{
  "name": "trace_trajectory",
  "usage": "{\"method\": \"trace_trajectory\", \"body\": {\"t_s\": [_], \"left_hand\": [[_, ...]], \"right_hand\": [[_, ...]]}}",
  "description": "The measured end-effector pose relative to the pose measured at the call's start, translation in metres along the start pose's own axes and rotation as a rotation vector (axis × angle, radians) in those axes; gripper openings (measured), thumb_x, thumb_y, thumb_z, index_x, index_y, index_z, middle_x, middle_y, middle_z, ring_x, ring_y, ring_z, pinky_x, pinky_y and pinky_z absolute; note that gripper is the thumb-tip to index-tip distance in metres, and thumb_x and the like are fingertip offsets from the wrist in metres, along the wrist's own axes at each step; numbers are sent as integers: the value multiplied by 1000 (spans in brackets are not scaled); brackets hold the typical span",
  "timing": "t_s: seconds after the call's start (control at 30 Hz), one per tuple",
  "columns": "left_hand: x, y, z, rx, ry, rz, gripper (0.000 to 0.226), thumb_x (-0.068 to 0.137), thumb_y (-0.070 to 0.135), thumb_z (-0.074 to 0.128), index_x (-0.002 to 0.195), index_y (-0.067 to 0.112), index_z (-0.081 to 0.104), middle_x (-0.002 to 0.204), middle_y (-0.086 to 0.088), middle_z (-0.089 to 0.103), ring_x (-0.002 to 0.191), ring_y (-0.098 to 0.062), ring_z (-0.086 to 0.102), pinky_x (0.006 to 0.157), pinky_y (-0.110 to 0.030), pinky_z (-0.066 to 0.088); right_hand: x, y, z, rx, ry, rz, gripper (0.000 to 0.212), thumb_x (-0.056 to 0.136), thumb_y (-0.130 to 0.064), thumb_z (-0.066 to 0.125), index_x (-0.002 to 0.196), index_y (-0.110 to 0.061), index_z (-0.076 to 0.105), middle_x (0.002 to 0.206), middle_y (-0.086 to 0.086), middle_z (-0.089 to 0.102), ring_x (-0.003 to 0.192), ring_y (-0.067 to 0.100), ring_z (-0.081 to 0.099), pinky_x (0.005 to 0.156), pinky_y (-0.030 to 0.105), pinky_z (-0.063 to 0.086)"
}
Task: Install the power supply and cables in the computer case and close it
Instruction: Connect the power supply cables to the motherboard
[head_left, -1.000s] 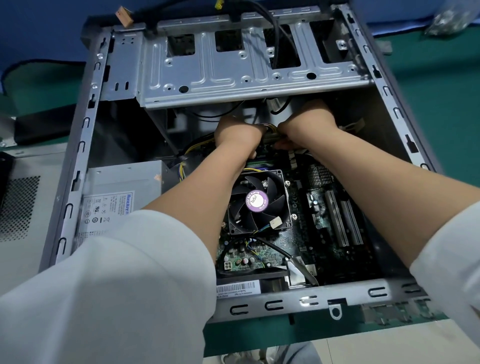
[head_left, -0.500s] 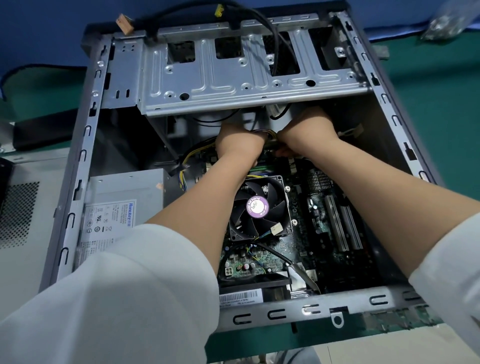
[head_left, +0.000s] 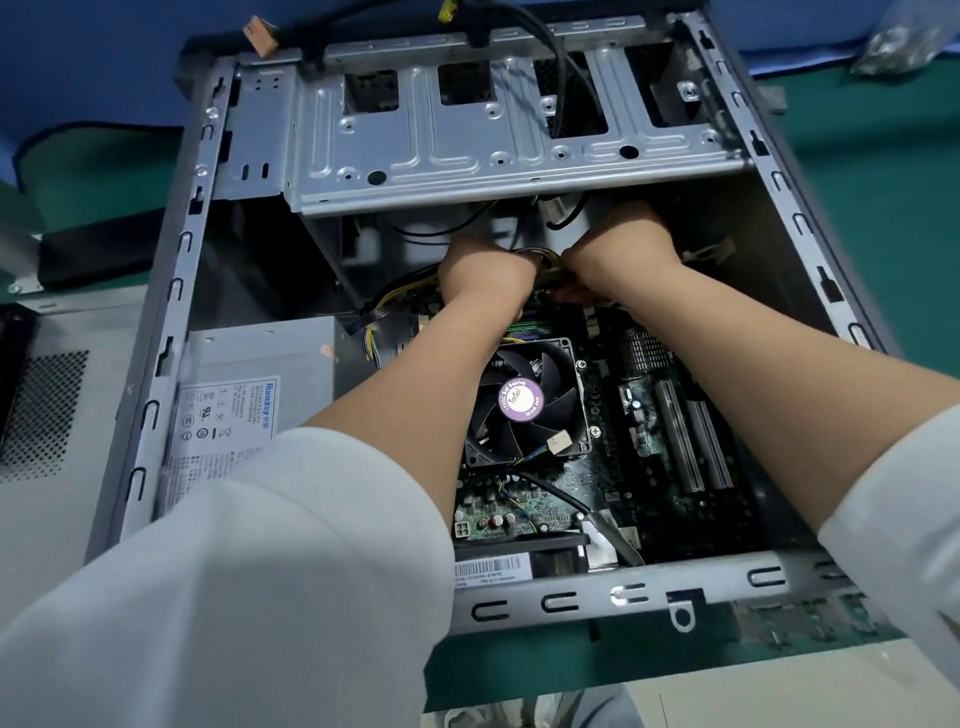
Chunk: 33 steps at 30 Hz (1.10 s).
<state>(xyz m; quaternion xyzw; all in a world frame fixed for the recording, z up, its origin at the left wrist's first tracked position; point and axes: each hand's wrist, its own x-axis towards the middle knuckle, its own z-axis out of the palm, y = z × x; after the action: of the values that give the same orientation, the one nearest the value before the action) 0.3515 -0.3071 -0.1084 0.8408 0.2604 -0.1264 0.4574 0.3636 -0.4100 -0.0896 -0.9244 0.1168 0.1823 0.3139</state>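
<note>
The open computer case (head_left: 156, 332) lies on its side. The grey power supply (head_left: 249, 379) sits in its left bay with a label facing up. Yellow and black cables (head_left: 400, 296) run from it toward the motherboard (head_left: 649, 447). Both hands reach deep under the drive cage (head_left: 467, 156). My left hand (head_left: 483, 275) and my right hand (head_left: 623, 249) curl side by side around a multicoloured cable bundle (head_left: 543, 260) at the board's far edge. The fingers and the connector are hidden.
A black CPU fan (head_left: 524, 405) with a purple sticker sits just below my wrists. The case side panel (head_left: 47, 415) with a perforated grille lies to the left. A black cable (head_left: 561, 78) hangs through the drive cage. A plastic bag (head_left: 904, 36) rests far right.
The view has shifted slightly, so the case sits lower in frame. Both hands stay together on the cable bundle in the same spot.
</note>
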Motion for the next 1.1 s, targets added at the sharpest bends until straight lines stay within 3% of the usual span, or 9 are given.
{"method": "trace_trajectory", "body": {"t_s": [0.07, 0.13, 0.2, 0.23, 0.4, 0.5, 0.67, 0.9, 1.1], "left_hand": [[-1, 3, 0, 101, 21, 44, 24, 87, 34, 61, 90, 11, 64, 88, -9, 69, 80, -25, 69, 59, -21, 45], [-4, 5, -3, 220, 64, 99, 26, 90, 31, 57, 104, 11, 65, 106, -7, 68, 99, -24, 65, 68, -23, 42], [-4, 5, -5, 272, 110, 147, 25, 91, 26, 57, 109, 11, 64, 114, -8, 65, 107, -24, 61, 69, -23, 38], [-5, 6, -7, 299, 117, 159, 26, 91, 27, 57, 110, 10, 64, 117, -8, 64, 109, -25, 60, 70, -23, 38], [0, 5, -8, 257, 17, 68, 44, 85, 44, 64, 112, 10, 64, 114, -9, 67, 103, -27, 64, 76, -28, 49], [4, 1, -6, 115, -9, 0, 48, 78, 43, 72, 109, 8, 66, 109, -11, 68, 99, -30, 66, 85, -34, 55], [4, 2, -4, 195, 3, 31, 36, 84, 39, 62, 107, 11, 66, 107, -10, 69, 98, -29, 67, 79, -27, 52], [-5, 5, -6, 300, 64, 86, 20, 87, 21, 55, 100, 11, 66, 105, -11, 70, 100, -27, 66, 74, -24, 47], [-14, 6, -8, 330, 87, 125, 13, 87, 13, 55, 96, 10, 65, 108, -13, 68, 106, -28, 62, 71, -23, 41]], "right_hand": [[-2, -1, -3, -129, 6, -58, 31, 94, -20, 47, 64, -20, 49, 30, -12, 48, 50, 17, 55, 40, 19, 37], [-6, -1, -8, -226, 19, -126, 17, 93, -17, 49, 78, -14, 57, 69, 1, 68, 76, 28, 59, 51, 22, 36], [-11, -1, -11, -327, 73, -182, 21, 92, -12, 50, 108, -4, 62, 110, 15, 64, 101, 32, 59, 64, 25, 41], [-12, 0, -11, -348, 82, -206, 27, 91, -11, 52, 115, -3, 61, 117, 16, 61, 106, 31, 58, 71, 24, 41], [-17, 2, -10, -432, 55, -319, 27, 88, -13, 55, 111, -8, 68, 111, 17, 64, 101, 32, 59, 74, 23, 40], [-22, -4, -9, -493, 66, -311, 28, 86, -6, 53, 111, -6, 65, 116, 20, 59, 104, 35, 58, 82, 32, 46], [-35, -7, 0, -632, 159, -316, 33, 86, 2, 46, 117, 1, 57, 123, 23, 53, 111, 39, 55, 86, 42, 46], [-38, -10, 1, -702, 151, -319, 31, 87, 3, 46, 116, 3, 58, 120, 22, 56, 112, 37, 55, 84, 40, 47], [-40, -14, 5, -786, 183, -375, 29, 88, 4, 46, 111, -2, 62, 115, 16, 61, 109, 35, 57, 72, 36, 42]]}}
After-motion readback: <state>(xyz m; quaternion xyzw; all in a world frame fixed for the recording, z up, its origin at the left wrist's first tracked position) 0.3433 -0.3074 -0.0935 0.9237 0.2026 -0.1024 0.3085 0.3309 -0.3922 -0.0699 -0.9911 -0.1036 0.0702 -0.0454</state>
